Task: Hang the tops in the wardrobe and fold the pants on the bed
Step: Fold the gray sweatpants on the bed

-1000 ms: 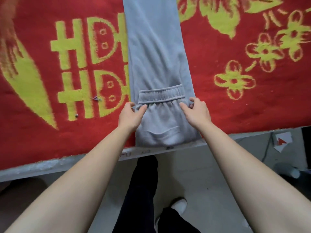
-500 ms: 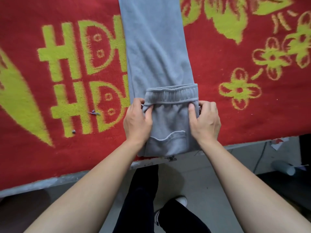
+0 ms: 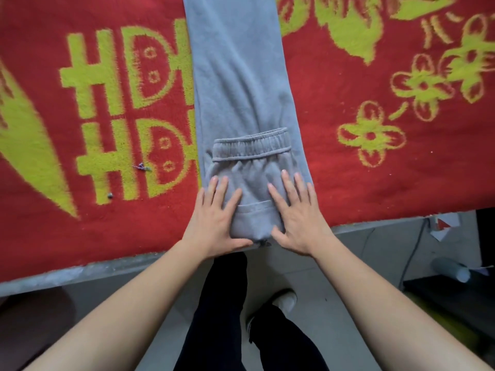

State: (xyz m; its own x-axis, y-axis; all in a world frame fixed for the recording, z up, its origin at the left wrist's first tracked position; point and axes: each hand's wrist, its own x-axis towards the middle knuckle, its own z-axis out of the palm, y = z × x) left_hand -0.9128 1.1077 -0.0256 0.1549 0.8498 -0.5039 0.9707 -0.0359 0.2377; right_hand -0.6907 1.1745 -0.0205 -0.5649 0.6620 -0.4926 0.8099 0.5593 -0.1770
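Observation:
Grey sweatpants (image 3: 241,84) lie lengthwise on the bed's red blanket (image 3: 375,170), legs stretching away beyond the top of the view. The waist end is folded over onto the legs, its elastic waistband (image 3: 251,145) facing away from me and a patch pocket showing between my hands. My left hand (image 3: 217,220) lies flat with fingers spread on the fold's left side. My right hand (image 3: 297,215) presses flat on the right side in the same way. Neither hand grips anything.
The bed's pale edge (image 3: 80,274) runs across below the blanket. Under it are the grey floor, my dark trouser legs and a white shoe (image 3: 286,301). A cable, papers and a white cylinder (image 3: 452,269) sit at the right. Small specks of lint (image 3: 141,166) lie on the blanket.
Both hands let go of the waistband edge they were pinching and now lie flat with straight fingers on the folded part, nearer the bed's edge.

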